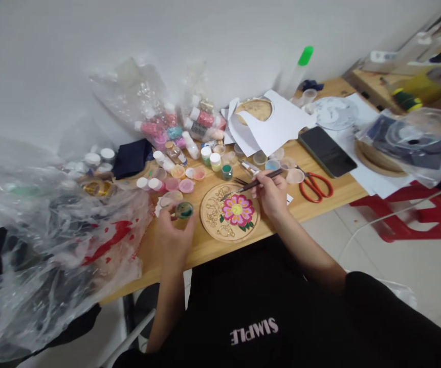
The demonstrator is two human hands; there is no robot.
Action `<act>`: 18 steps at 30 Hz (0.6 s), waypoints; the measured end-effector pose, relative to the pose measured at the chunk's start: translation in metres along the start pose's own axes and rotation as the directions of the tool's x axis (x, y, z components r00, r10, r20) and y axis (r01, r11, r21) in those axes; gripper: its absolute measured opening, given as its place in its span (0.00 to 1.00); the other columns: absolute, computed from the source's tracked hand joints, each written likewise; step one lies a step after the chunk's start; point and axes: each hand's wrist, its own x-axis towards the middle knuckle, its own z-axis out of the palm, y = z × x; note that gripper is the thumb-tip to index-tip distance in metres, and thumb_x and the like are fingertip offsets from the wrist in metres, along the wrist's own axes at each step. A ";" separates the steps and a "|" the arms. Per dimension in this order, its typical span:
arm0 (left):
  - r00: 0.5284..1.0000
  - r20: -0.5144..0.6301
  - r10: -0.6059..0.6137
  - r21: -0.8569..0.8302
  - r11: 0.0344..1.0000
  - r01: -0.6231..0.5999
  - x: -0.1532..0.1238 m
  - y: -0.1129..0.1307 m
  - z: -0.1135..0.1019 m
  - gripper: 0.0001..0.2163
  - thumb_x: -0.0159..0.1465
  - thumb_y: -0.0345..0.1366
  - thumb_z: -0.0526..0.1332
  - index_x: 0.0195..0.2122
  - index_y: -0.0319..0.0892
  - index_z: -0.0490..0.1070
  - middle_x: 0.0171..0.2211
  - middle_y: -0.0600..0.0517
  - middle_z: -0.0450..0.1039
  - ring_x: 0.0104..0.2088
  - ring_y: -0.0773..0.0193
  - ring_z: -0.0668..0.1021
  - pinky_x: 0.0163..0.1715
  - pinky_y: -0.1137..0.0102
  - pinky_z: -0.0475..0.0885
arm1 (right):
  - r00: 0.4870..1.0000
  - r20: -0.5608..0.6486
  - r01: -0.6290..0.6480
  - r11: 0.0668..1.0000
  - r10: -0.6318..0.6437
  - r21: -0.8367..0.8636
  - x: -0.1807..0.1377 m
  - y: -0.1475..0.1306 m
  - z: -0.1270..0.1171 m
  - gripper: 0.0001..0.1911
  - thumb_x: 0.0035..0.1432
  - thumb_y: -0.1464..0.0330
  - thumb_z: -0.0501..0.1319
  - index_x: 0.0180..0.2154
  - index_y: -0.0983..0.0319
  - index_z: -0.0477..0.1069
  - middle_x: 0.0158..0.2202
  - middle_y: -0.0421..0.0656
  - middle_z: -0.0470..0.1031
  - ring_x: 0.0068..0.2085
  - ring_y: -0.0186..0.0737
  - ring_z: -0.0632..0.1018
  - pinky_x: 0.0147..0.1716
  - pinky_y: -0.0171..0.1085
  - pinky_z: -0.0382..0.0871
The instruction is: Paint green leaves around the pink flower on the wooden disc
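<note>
A round wooden disc (211,221) lies near the table's front edge, with a pink flower with a yellow centre and green leaves (238,210) filled in on its right side and bare outlines on its left. My right hand (271,194) is closed on a thin dark tool (255,184) whose tip points left over the disc's upper part. My left hand (171,231) holds a small round pot of green material (184,209) just left of the disc.
Many small pots and jars (182,176) crowd the table behind the disc. Red scissors (315,186), a dark phone (327,151) and white papers (278,125) lie to the right. Crumpled clear plastic bags (51,230) cover the left. A red stool (427,214) stands at right.
</note>
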 end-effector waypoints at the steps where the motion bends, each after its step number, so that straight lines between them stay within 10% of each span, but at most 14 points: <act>1: 0.999 0.002 0.033 0.023 0.999 -0.033 -0.004 -0.002 -0.006 0.15 0.59 0.41 0.67 0.45 0.43 0.72 0.39 0.49 0.78 0.36 0.61 0.80 0.35 0.66 0.77 | 1.000 0.012 -0.003 1.000 0.003 0.008 -0.001 0.001 -0.001 0.15 0.46 0.56 0.67 0.22 0.58 0.68 0.14 0.33 0.69 0.14 0.30 0.66 0.14 0.32 0.60; 10: 0.998 0.029 0.060 0.194 0.979 -0.065 -0.037 -0.032 -0.009 0.15 0.58 0.45 0.67 0.44 0.44 0.76 0.39 0.49 0.71 0.41 0.57 0.77 0.45 0.56 0.76 | 0.994 0.093 -0.052 0.999 0.050 0.014 -0.002 0.007 -0.002 0.16 0.48 0.54 0.66 0.22 0.58 0.68 0.13 0.33 0.68 0.14 0.31 0.67 0.15 0.33 0.61; 18: 0.981 -0.093 0.171 0.407 0.906 -0.119 -0.054 -0.007 -0.022 0.15 0.62 0.42 0.65 0.47 0.40 0.74 0.38 0.45 0.73 0.41 0.53 0.77 0.42 0.55 0.74 | 0.996 0.085 -0.041 0.999 0.040 0.005 -0.003 0.006 -0.003 0.16 0.46 0.55 0.67 0.23 0.58 0.67 0.17 0.34 0.70 0.15 0.31 0.67 0.14 0.33 0.60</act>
